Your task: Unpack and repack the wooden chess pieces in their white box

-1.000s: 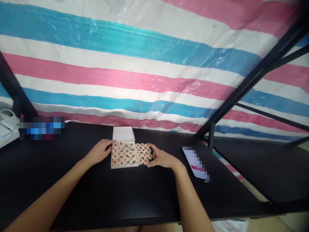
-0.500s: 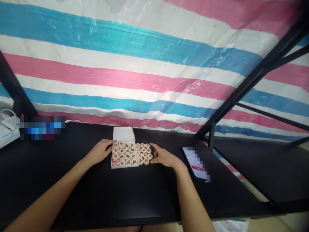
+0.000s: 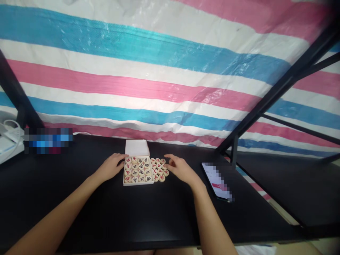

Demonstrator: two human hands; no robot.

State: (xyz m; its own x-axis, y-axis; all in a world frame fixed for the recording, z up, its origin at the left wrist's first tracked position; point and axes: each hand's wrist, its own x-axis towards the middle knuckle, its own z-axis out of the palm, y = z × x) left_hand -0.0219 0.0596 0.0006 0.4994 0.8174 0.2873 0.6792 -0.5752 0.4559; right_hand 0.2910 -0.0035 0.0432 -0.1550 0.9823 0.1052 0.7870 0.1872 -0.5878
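A white box (image 3: 138, 183) holds rows of round Chinese chess pieces (image 3: 141, 172) with red or black characters. Its lid (image 3: 136, 147) is folded back behind it. My left hand (image 3: 113, 165) lies at the box's left side, fingers apart, its fingertips at the far left corner. Against the right side of the box sits a cluster of loose red-character chess pieces (image 3: 160, 170) on the black table. At the right edge of that cluster is my right hand (image 3: 180, 170), thumb and index finger spread with nothing between them. Whether its fingertips touch the pieces, I cannot tell.
A phone (image 3: 216, 182) with a lit, partly blurred screen lies right of my right arm. Black metal frame bars (image 3: 247, 120) rise at both sides. A striped plastic sheet (image 3: 148, 85) hangs behind the table (image 3: 111, 219). White items with a cable (image 3: 12, 138) are at far left.
My right thumb has moved up, away from the nearest loose pieces toward the middle of the cluster. My left hand stays by the box. The view has shifted slightly.
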